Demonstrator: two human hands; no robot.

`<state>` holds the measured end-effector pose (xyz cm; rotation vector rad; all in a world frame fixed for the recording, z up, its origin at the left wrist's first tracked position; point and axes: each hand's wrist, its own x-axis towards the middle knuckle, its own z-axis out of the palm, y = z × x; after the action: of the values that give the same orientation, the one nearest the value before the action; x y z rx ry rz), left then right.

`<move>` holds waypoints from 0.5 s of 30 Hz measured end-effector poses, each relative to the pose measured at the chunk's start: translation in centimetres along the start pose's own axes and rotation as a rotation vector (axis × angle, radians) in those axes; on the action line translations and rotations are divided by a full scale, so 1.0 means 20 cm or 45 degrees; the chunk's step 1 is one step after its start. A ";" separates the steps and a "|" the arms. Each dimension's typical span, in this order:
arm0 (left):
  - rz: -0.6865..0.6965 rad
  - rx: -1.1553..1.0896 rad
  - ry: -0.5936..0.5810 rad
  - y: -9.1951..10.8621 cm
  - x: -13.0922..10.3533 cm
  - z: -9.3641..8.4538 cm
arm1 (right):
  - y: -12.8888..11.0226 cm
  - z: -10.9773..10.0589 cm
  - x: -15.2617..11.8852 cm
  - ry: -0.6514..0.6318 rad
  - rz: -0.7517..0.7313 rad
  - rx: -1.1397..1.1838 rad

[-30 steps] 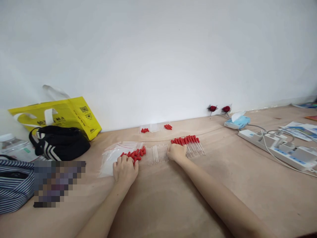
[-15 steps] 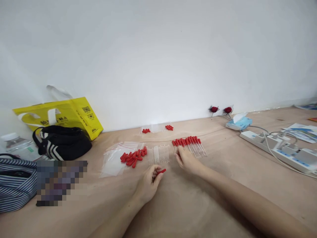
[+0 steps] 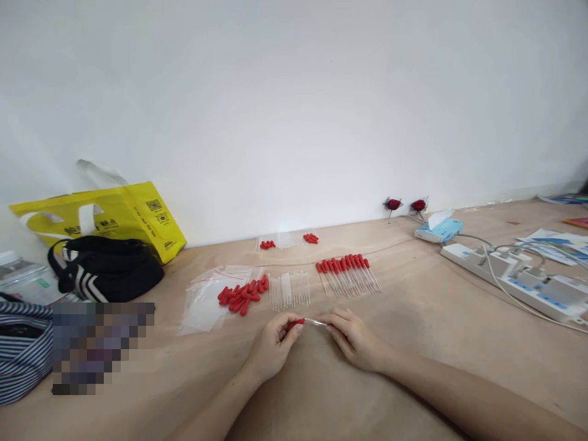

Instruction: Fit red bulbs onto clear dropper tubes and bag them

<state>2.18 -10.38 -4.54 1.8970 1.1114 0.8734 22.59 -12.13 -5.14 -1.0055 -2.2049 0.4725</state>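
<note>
My left hand (image 3: 272, 346) is closed on a red rubber dropper bulb (image 3: 296, 323), pinched between thumb and fingers. A thin glass dropper tube (image 3: 315, 322) lies between the hands, one end meeting the bulb. At its other end, my right hand (image 3: 356, 340) pinches the tube; how deep it sits in the bulb cannot be made out. Beyond the hands lies a row of bare glass tubes (image 3: 289, 290). To its left, loose red bulbs (image 3: 242, 296) are heaped partly on clear plastic bags (image 3: 197, 306). Droppers with red bulbs fitted (image 3: 348, 267) form a row on the right.
Small bags with red bulbs (image 3: 310, 238) lie against the wall. At left stand a yellow bag (image 3: 138, 214), a black pouch (image 3: 119, 269) and a striped bag (image 3: 22, 349). A power strip (image 3: 519, 282) with cables, a tissue pack (image 3: 438, 229) and two red roses (image 3: 393, 204) are at right.
My right hand has moved from the row of fitted droppers back toward my left hand, and a glass tube now shows in its fingers. My left hand still holds the red bulb.
</note>
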 end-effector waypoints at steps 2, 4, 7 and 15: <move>0.009 -0.026 0.006 0.00 0.00 0.00 | -0.01 0.00 0.00 -0.012 0.020 -0.042; 0.013 -0.034 0.017 -0.01 0.00 0.01 | -0.01 0.00 0.00 -0.026 0.025 -0.076; 0.004 -0.009 0.034 0.00 0.00 0.01 | -0.02 0.00 -0.01 -0.038 -0.006 -0.085; 0.059 0.193 0.028 0.04 -0.03 0.01 | -0.01 -0.03 0.02 -0.126 -0.098 -0.162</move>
<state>2.35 -11.15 -4.10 2.0482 1.1803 0.8581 22.75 -12.04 -4.40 -0.9772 -2.3780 0.3575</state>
